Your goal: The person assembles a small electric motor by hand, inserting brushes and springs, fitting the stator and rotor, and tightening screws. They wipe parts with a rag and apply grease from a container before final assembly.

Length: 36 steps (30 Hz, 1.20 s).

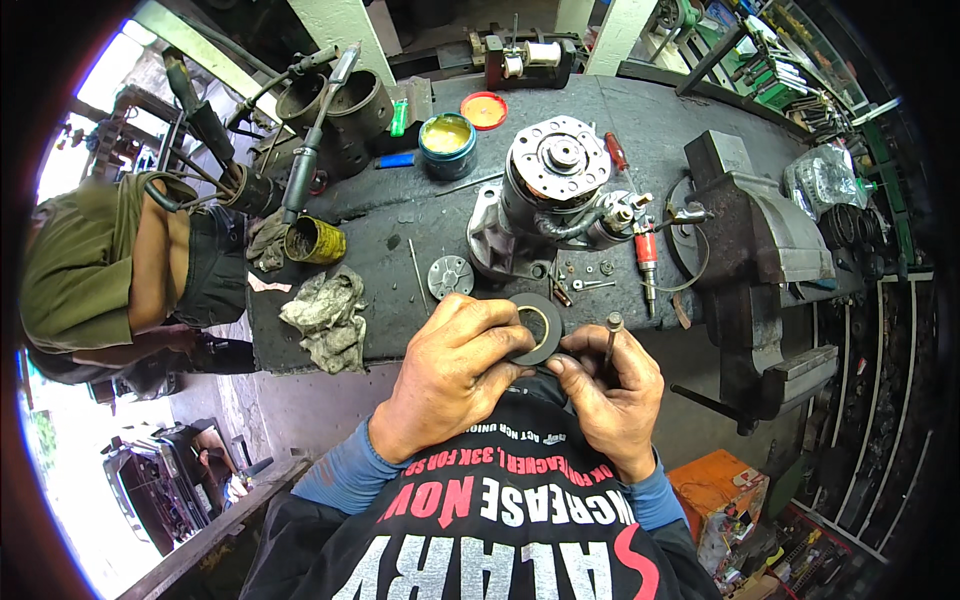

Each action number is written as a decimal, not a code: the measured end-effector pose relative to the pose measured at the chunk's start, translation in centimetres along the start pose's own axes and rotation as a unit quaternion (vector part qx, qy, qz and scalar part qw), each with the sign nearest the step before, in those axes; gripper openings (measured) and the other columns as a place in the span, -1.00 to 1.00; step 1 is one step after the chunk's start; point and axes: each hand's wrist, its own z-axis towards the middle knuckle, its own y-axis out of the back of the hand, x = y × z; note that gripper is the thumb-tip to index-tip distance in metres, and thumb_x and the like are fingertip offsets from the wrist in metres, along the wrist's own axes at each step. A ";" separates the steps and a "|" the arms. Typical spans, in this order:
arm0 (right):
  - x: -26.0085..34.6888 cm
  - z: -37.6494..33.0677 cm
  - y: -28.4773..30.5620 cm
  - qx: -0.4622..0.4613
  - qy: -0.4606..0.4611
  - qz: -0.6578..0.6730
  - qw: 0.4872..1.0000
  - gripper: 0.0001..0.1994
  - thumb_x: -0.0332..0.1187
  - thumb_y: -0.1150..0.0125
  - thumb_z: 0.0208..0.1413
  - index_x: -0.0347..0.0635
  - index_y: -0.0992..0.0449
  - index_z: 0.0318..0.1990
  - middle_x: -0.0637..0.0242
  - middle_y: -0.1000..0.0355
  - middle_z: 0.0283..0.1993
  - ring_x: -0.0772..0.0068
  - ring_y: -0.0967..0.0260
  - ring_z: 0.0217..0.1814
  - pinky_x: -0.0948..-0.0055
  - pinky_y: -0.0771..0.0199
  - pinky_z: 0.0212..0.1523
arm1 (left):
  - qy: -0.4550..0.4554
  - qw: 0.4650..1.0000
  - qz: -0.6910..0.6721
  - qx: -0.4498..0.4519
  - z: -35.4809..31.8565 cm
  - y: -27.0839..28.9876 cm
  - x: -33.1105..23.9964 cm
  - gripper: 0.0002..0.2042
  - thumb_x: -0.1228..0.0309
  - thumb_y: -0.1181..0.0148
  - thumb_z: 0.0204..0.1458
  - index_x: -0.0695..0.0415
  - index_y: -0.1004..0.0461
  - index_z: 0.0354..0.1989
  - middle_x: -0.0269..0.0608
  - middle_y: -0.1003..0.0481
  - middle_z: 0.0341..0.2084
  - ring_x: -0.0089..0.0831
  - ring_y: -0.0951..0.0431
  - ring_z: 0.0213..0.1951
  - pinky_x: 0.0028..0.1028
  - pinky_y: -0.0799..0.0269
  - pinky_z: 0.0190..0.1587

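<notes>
A roll of black tape (554, 325) with a pale inner core is gripped in my left hand (448, 370), whose fingers are bent through and around its left side. My right hand (618, 392) is closed beside the roll, thumb and fingertips close to its lower right edge. Between the right fingers a slim metal bolt-like piece (613, 325) stands upright, its head up and its lower part hidden. Whether the right fingertips also pinch the tape's end cannot be made out. Just beyond my hands, a starter-like motor (560, 165) stands on the workbench (385, 225).
A bench vise (765, 240) stands at the right. Around the motor lie a round metal plate (450, 277), small hardware, a red-handled screwdriver (616, 152) and an open grease tub (448, 145). A rag (328, 318) and a yellow can (316, 240) sit left. Another person (110, 265) is at far left.
</notes>
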 end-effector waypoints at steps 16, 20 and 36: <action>-0.8 0.3 0.2 0.023 0.092 -0.036 0.995 -0.83 -0.62 -0.52 0.09 -0.38 -0.61 -0.23 0.40 -0.44 -0.34 0.69 -0.33 -0.37 0.59 -0.29 -0.41 | -0.009 1.000 -0.008 -0.004 -0.5 -0.1 0.2 -0.60 0.49 -0.64 -0.29 0.12 -0.69 -0.18 -0.22 -0.63 -0.13 -0.16 -0.58 -0.14 -0.26 -0.52 -0.07; -0.2 -0.1 0.0 0.018 0.001 -0.005 1.000 -0.83 -0.61 -0.51 0.11 -0.37 -0.59 -0.21 0.38 -0.43 -0.36 0.66 -0.33 -0.39 0.56 -0.30 -0.43 | 0.006 0.999 -0.028 0.018 -0.8 0.1 0.6 -0.61 0.51 -0.61 -0.22 0.13 -0.68 -0.13 -0.20 -0.61 -0.09 -0.14 -0.57 -0.09 -0.25 -0.53 -0.01; 0.7 0.5 1.0 0.037 0.060 -0.085 0.994 -0.80 -0.66 -0.45 0.00 -0.38 -0.62 -0.19 0.28 -0.50 -0.34 0.49 -0.39 -0.41 0.48 -0.36 -0.43 | 0.022 0.999 -0.034 0.003 -1.4 0.3 0.8 -0.63 0.48 -0.65 -0.28 0.14 -0.71 -0.20 -0.20 -0.64 -0.14 -0.17 -0.58 -0.16 -0.27 -0.53 -0.10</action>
